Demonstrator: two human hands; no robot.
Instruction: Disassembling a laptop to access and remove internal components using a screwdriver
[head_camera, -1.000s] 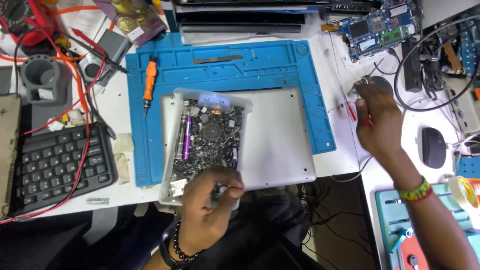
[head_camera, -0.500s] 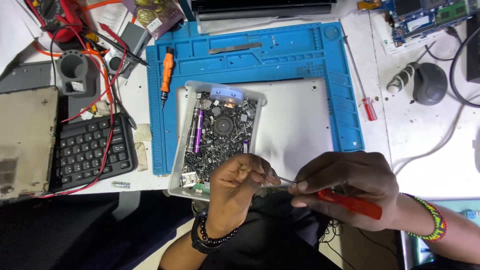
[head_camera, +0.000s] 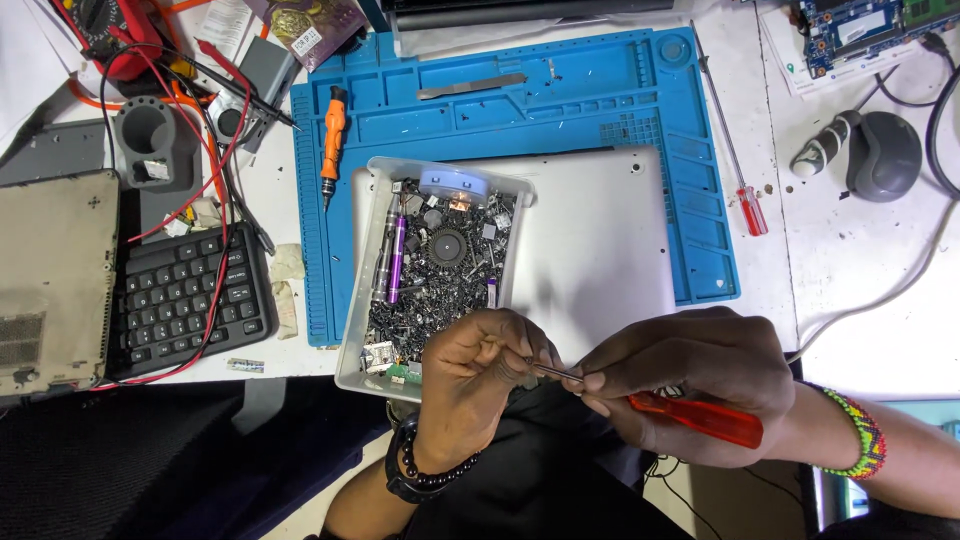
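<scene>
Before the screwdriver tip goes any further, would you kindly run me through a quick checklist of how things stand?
1. Right hand grips red-handled screwdriver: ok.
2. Screwdriver tip meets left hand fingertips: ok.
3. Small part pinched in left hand: cannot tell, hidden by fingers.
4. Clear parts tray sits flat on silver laptop lid: ok.
5. Tray's near corner overhangs the desk edge: not ok.
6. Spare red screwdriver lies clear of both hands: ok.
</scene>
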